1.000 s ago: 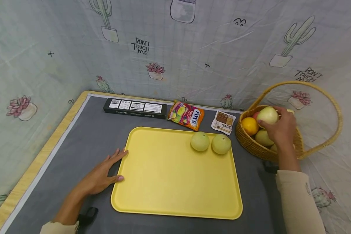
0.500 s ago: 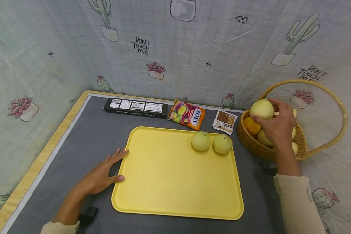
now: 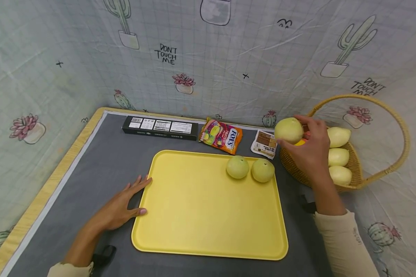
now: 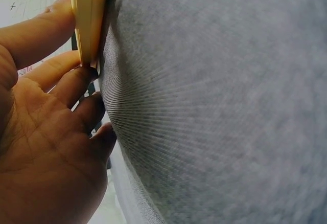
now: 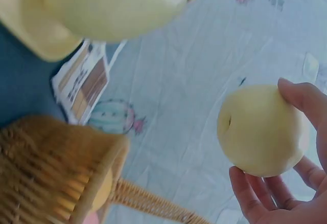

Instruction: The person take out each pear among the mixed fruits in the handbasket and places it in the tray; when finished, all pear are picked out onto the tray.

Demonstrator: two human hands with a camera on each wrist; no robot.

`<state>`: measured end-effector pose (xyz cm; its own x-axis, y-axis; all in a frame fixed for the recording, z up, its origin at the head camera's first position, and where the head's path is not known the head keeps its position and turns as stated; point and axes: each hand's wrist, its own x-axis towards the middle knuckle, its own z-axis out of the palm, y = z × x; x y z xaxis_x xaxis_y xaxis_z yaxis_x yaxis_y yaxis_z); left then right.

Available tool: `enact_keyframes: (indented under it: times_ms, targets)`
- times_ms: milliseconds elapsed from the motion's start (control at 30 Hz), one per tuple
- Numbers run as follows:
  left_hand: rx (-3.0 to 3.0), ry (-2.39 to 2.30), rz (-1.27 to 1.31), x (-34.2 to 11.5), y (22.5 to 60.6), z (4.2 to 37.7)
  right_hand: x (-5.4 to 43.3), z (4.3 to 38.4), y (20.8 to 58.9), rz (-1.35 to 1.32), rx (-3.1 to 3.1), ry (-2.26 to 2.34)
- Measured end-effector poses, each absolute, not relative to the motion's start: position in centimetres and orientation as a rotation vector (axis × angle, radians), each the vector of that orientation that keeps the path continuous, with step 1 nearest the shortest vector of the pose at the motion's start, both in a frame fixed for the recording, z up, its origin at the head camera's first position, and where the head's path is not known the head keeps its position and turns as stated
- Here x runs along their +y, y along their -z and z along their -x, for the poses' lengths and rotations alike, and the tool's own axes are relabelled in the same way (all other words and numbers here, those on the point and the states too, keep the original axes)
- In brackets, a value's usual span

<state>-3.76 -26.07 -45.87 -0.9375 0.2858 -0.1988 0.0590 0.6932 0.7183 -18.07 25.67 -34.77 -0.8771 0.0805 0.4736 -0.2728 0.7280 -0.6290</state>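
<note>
My right hand [image 3: 313, 148] holds a pale green apple [image 3: 289, 130] between thumb and fingers, raised over the left side of a wicker basket [image 3: 358, 169]. In the right wrist view, the apple [image 5: 263, 130] shows its dimpled end. Two similar apples, a left one [image 3: 237, 167] and a right one [image 3: 262, 170], sit side by side in the far right corner of a yellow tray [image 3: 208, 207]. My left hand [image 3: 119, 207] rests at the tray's left edge, fingers spread, thumb and index tips touching the rim. The left wrist view shows this hand [image 4: 51, 116] against the tray's edge.
Along the back of the grey tabletop lie a black box [image 3: 160, 128], a Fox's candy bag [image 3: 221, 136] and a small white-and-brown packet [image 3: 264, 144]. Pale yellow-green fruits [image 3: 339, 157] fill the basket's right side. Its tall handle [image 3: 406, 134] leans right. A patterned cloth stands behind.
My right hand has lifted the apple out of the basket and carried it left, uncovering the fruits on the basket's right side. My left hand stays at the tray's edge.
</note>
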Motion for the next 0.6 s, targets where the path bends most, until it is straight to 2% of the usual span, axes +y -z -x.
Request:
enact_keyframes:
  times_ms: [600]
  targets:
    - [2.609, -1.125, -0.283, -26.3, 46.0, 3.7, 20.0, 16.7, 35.5, -0.478, -2.479, -1.015]
